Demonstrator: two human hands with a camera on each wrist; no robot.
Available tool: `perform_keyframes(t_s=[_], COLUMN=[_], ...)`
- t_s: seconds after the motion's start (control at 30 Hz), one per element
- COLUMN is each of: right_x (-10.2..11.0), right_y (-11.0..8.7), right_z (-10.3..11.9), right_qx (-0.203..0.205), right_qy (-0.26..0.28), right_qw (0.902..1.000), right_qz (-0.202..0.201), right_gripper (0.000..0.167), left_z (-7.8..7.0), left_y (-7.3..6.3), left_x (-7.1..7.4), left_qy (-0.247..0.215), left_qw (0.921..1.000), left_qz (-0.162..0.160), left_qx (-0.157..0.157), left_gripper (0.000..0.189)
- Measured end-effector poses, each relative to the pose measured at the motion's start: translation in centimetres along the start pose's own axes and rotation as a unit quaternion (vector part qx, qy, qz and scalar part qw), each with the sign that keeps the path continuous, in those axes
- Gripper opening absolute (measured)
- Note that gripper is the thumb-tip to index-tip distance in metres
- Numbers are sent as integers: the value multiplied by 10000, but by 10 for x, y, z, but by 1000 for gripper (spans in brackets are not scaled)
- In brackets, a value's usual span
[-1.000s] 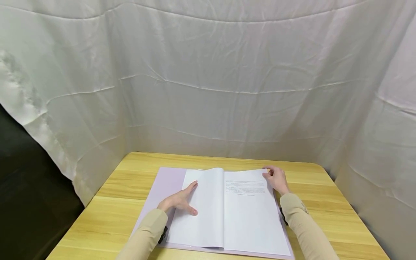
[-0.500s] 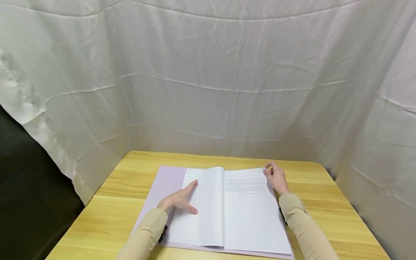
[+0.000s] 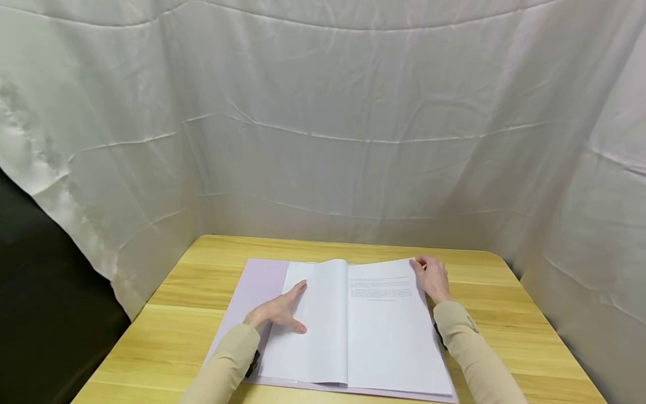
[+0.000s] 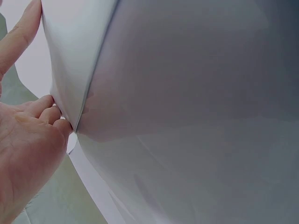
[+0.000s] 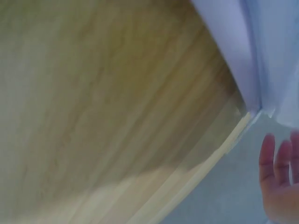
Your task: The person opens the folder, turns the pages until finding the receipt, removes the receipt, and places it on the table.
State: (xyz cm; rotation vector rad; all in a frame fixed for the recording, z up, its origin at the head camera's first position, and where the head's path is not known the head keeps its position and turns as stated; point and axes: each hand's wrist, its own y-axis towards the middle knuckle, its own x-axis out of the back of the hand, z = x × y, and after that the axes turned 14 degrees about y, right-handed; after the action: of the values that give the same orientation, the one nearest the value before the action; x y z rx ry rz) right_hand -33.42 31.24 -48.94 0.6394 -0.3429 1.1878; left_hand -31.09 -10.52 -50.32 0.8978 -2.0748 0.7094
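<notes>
An open lilac folder (image 3: pixel 259 280) with white sheets lies on the table. Over its left sheet (image 3: pixel 323 348) the left hand (image 3: pixel 277 312) is spread, thumb and fingers apart; in the left wrist view its fingertips touch the paper's edge. The right sheet (image 3: pixel 393 342) bears a few lines of small print near the top. At that sheet's far right corner, the right hand (image 3: pixel 431 279) pinches the paper between thumb and finger. The right wrist view shows only some of this hand's fingers (image 5: pixel 282 161); the pinch itself is outside it.
The folder lies on a light wooden table (image 3: pixel 504 331), reaching near its front edge. Pale cloth (image 3: pixel 323 168) hangs behind and at both sides. A black area (image 3: pixel 45 314) shows at the far left.
The right hand's fingers, raised off the sheet's corner half a second ago, have come down to the thumb at that corner. The left hand stays in place.
</notes>
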Motion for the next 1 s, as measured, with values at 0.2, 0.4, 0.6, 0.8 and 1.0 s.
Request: perform_keyframes(t_s=[0.2, 0.4, 0.6, 0.8, 1.0], right_x=[-1, 1, 4, 4, 4], right_y=[1, 2, 3, 1, 0], right_z=[-1, -1, -1, -4, -4], right_qx=[97, -195, -614, -646, -770], right_qy=[247, 828, 934, 861, 808], right_qw=[9995, 9917, 9852, 9843, 9843], right_qz=[184, 961, 1297, 1400, 1369], right_gripper=[22, 42, 44, 38, 35], left_z=[1, 0, 0, 0, -1], left_y=[0, 0, -1, -1, -1], left_x=[-1, 0, 3, 4, 4], left_qy=[-41, -26, -56, -189, -228], left_qw=[10000, 10000, 10000, 9997, 9993], left_qz=[-7, -3, 10, 0, -137], left_qx=[-5, -24, -71, -177, -248], left_gripper=[124, 123, 124, 124, 121])
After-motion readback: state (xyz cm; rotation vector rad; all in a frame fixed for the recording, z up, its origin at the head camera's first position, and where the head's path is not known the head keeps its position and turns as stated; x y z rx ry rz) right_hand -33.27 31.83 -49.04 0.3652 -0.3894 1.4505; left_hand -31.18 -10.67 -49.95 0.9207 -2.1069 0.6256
